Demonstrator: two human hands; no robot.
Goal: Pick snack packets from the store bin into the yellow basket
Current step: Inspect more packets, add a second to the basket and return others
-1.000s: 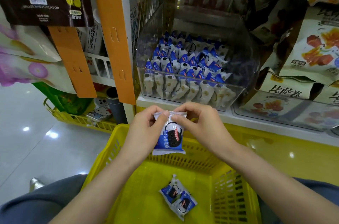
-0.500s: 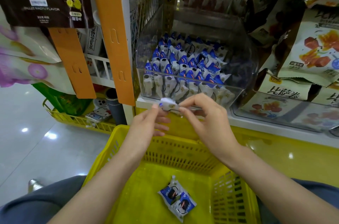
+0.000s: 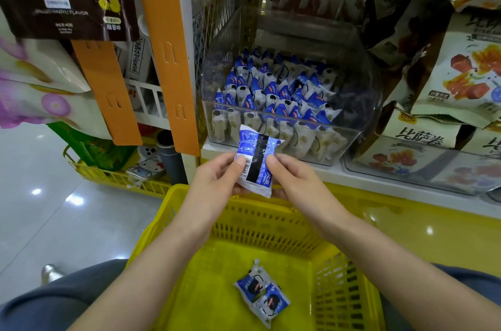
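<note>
Item in hand: one snack packet [image 3: 256, 162], blue and white, held above the far rim of the yellow basket [image 3: 265, 222] and just in front of the clear store bin [image 3: 363, 97]. Left grip [image 3: 217, 179]: thumb on the side facing the camera, fingers curled behind the packet's left edge. Right grip [image 3: 295, 184]: thumb at the right edge, fingers behind. Both are pinched onto this one packet and hold nothing else. Change noted: a second ago the printed front with the dark biscuit picture faced the camera; half a second ago the packet was edge-on; now the back shows, with barcode, black strip and small print. The packet has been turned over, apparently for a look, and has not moved toward the basket floor. Stock in bin: rows of matching packets [image 3: 276, 92], mostly upright; the bin sits on the white shelf [image 3: 379, 176]. Stock in basket: two packets [image 3: 261, 294] lying together on the basket floor, where they lay before. Task standing, by judgement: two delivered, a third picked but not yet dropped in. The likely next step is to lower and release it into the basket, then reach back to the bin.
</note>
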